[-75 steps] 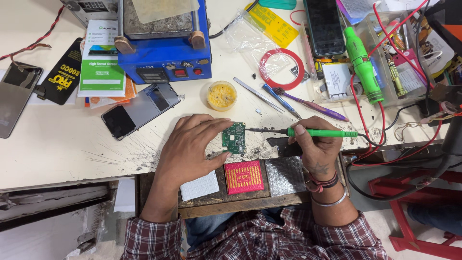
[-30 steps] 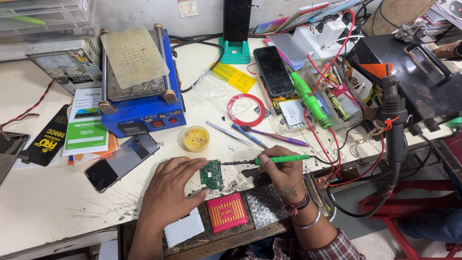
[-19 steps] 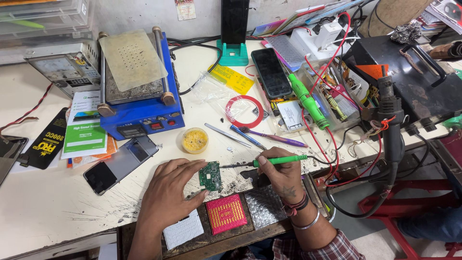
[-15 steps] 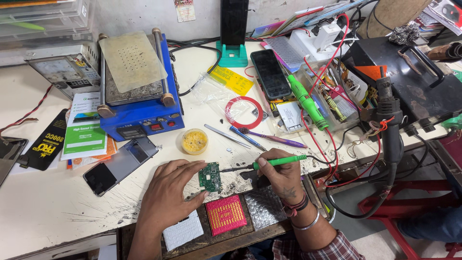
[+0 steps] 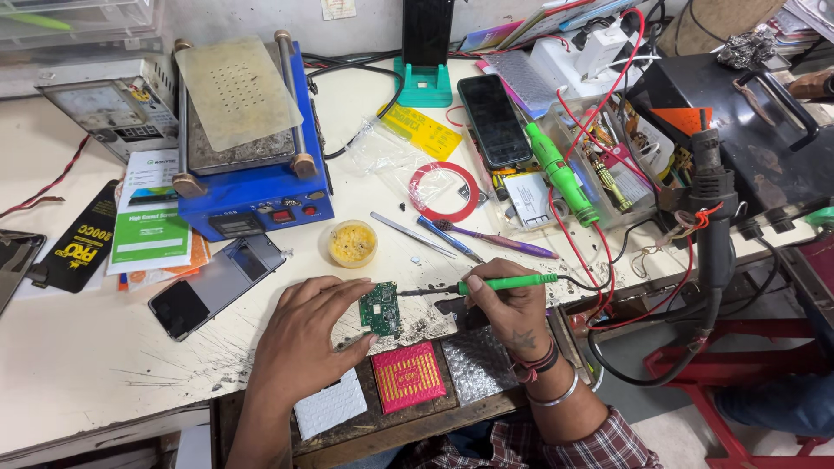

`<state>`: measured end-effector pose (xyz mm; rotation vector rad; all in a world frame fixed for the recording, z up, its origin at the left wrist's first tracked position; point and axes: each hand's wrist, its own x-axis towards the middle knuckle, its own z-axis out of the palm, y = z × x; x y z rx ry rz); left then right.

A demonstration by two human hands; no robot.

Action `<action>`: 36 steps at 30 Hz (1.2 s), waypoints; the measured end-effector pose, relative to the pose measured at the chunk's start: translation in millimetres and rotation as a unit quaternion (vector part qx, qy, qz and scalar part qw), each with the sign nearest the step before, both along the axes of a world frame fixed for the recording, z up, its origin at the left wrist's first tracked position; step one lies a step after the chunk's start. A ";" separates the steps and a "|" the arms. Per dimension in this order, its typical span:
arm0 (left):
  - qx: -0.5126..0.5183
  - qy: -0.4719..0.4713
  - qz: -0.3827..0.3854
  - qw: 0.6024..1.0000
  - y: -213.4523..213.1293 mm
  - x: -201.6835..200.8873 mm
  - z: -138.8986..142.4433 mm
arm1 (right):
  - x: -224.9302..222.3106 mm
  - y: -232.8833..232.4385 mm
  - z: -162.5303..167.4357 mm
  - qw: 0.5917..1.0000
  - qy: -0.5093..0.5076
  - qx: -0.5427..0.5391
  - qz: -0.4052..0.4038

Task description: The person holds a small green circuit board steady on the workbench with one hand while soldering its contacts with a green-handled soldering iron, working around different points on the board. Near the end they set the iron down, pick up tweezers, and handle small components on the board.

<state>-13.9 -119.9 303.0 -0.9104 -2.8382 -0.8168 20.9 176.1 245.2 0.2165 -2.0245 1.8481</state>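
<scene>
Green circuit board (image 5: 380,308) just below the yellow flux tin (image 5: 353,243) | left hand (image 5: 306,339) pins its edge with fingertips | right hand (image 5: 514,306) grips green-handled soldering iron (image 5: 486,284), tip at the board | judged light, stiff, fragile: hold by edges

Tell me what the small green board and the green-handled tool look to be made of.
Board: rigid fibreglass-type circuit board, glossy green coat, small metal parts on top.
Soldering iron: seemingly plastic handle, smooth bright green; dull dark metal tip. The right hand holds it; the left hand steadies the board.
</scene>
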 end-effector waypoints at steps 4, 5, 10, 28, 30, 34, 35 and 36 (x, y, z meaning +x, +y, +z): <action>0.003 0.003 -0.004 1.000 0.1 -2.1 0.4 | -2.5 -2.1 0.8 1.000 -0.010 -0.008 -0.003; 0.000 0.001 -0.002 1.000 0.3 -2.0 0.9 | -2.2 -2.3 0.8 1.000 -0.012 -0.010 -0.002; 0.006 0.008 -0.005 1.000 1.7 -0.3 2.6 | -1.5 -1.2 -2.0 1.000 -0.016 -0.020 -0.008; 0.032 0.021 -0.014 0.999 -2.6 -21.2 -24.5 | -17.7 -4.7 -22.8 0.999 0.018 -0.032 -0.009; 0.028 0.018 -0.014 0.999 -2.2 -21.6 -26.2 | -17.9 -4.2 -23.0 1.000 0.019 -0.020 -0.010; 0.027 0.016 -0.012 0.999 -2.4 -21.9 -28.5 | -18.5 -3.9 -22.5 1.000 0.023 -0.007 -0.010; 0.025 0.015 -0.012 1.000 -2.5 -21.8 -28.9 | -18.5 -4.1 -22.5 1.000 0.024 -0.006 -0.012; 0.024 0.014 -0.011 1.000 -2.4 -21.9 -29.3 | -18.5 -3.9 -22.3 1.000 0.024 -0.009 -0.011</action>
